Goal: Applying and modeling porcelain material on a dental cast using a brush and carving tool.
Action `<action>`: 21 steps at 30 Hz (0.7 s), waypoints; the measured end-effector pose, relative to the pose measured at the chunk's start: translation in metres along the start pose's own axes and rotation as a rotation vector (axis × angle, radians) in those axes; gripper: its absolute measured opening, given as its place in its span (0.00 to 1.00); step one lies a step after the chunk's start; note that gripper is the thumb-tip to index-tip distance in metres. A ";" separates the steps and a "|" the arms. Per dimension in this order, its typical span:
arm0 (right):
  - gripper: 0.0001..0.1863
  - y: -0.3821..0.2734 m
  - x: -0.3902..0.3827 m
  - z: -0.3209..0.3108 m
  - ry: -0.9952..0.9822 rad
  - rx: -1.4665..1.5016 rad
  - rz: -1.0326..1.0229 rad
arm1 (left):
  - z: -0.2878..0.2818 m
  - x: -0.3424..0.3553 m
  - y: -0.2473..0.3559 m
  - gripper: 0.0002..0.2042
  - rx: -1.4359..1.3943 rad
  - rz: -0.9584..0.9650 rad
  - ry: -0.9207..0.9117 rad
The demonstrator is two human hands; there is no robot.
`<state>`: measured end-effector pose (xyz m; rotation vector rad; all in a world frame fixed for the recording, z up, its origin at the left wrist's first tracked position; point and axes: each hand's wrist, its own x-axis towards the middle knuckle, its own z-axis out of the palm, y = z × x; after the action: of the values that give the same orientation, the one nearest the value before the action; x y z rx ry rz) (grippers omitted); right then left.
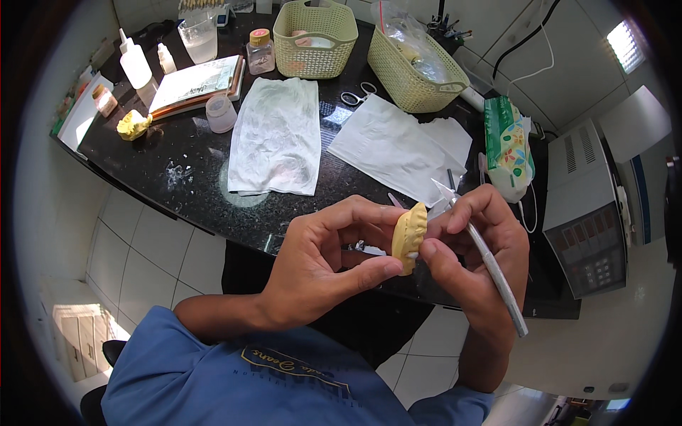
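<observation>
My left hand [320, 263] grips a yellow dental cast [406, 234] between thumb and fingers, above the front edge of the black worktop. A small white patch shows low on the cast's right side. My right hand [483, 263] holds a craft knife [490, 270] with a long silver handle and a pointed blade angled up to the left; its thumb rests against the cast. Behind my hands lie two white cloths or paper towels [273, 135] [398, 149], with scissors [355, 96] above the right one.
Another yellow cast [133, 125], bottles [135, 65], a jar [261, 50], a small cup [221, 113] and a pad [192, 85] stand at back left. Two green baskets [312, 64] [383, 78] sit behind. A tissue pack [508, 145] and a grey appliance [582, 199] are at right.
</observation>
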<state>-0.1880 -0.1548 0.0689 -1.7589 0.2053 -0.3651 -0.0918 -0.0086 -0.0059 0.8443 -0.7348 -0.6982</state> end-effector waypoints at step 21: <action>0.13 0.004 -0.005 -0.006 -0.007 0.086 0.029 | 0.004 0.002 0.002 0.22 -0.134 -0.127 0.022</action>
<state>-0.1946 -0.1597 0.0652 -1.6703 0.2068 -0.3414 -0.0928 -0.0109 -0.0019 0.7788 -0.6114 -0.8412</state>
